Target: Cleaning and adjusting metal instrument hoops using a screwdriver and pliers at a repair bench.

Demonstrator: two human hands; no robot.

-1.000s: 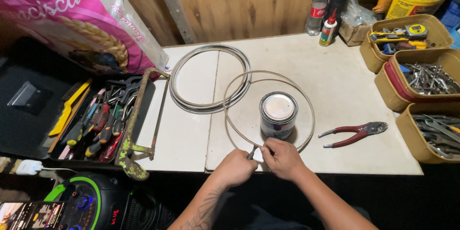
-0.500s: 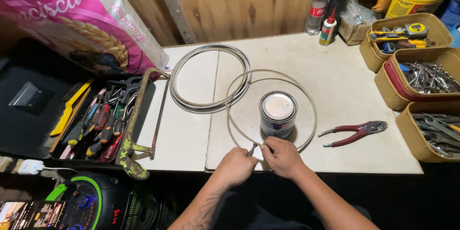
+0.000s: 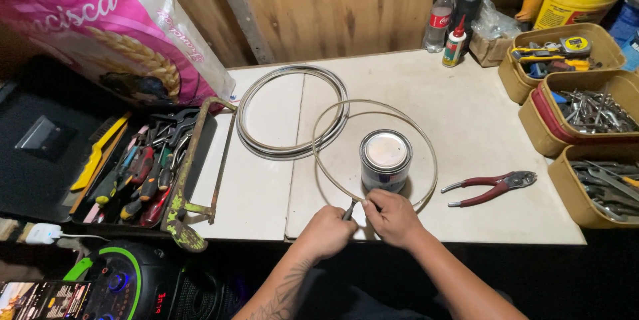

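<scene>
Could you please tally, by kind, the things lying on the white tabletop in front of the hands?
Metal hoops: 2, a thick bundled coil and a thin ring pinched by the left hand and right hand
Tin cans: 1
Red-handled pliers: 1
Total: 4

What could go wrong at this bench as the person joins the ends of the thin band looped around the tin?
1. The thin band is bent into a springy loop; if either the left hand or right hand slips, the ends may snap apart and nick fingers.
2. The loop encircles the tin can; a shift could knock it over.
3. The red-handled pliers lie near the right forearm and could be swept off the table.
</scene>
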